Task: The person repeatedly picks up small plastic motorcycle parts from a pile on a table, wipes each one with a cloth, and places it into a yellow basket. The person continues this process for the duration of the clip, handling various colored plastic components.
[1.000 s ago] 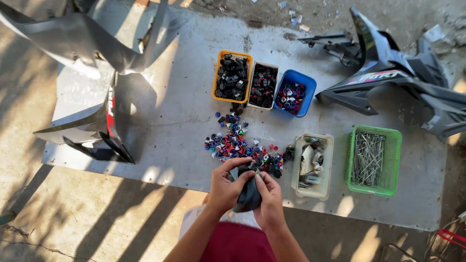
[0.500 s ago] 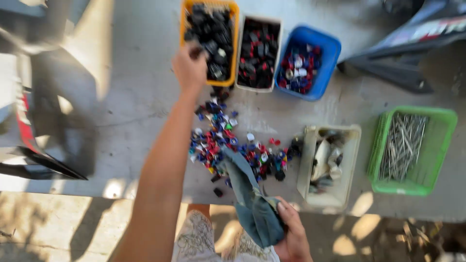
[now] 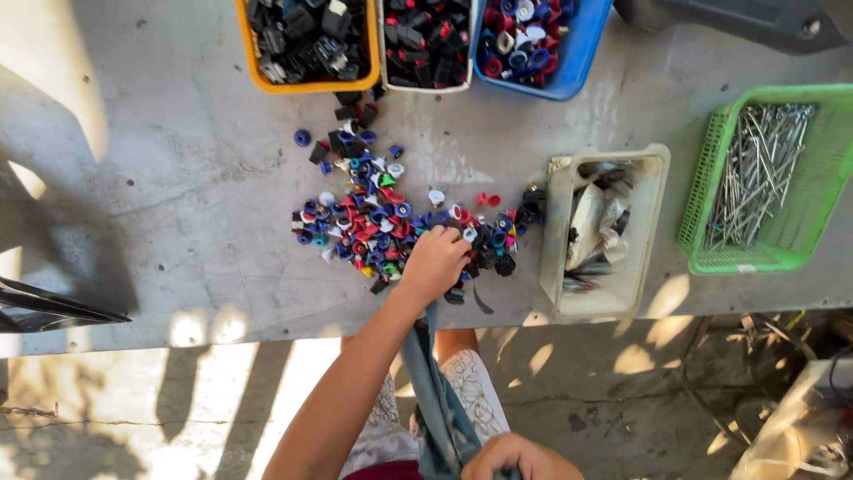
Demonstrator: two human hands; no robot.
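A pile of small plastic parts in blue, red, black and white lies on the grey metal table. My left hand rests on the pile's near right edge, its fingers curled down on some of the parts. My right hand is at the bottom edge of the view, below the table, and grips a blue-grey cloth bag. The bag stretches from it up to the table edge under my left wrist.
At the far edge stand an orange basket of black parts, a white tray of black and red parts, and a blue basket of mixed parts. A beige tray of scraps and a green basket of nails stand at right.
My left hand came back from the orange basket to the pile's near edge. The right hand with the bag dropped lower, and the view moved closer to the table.
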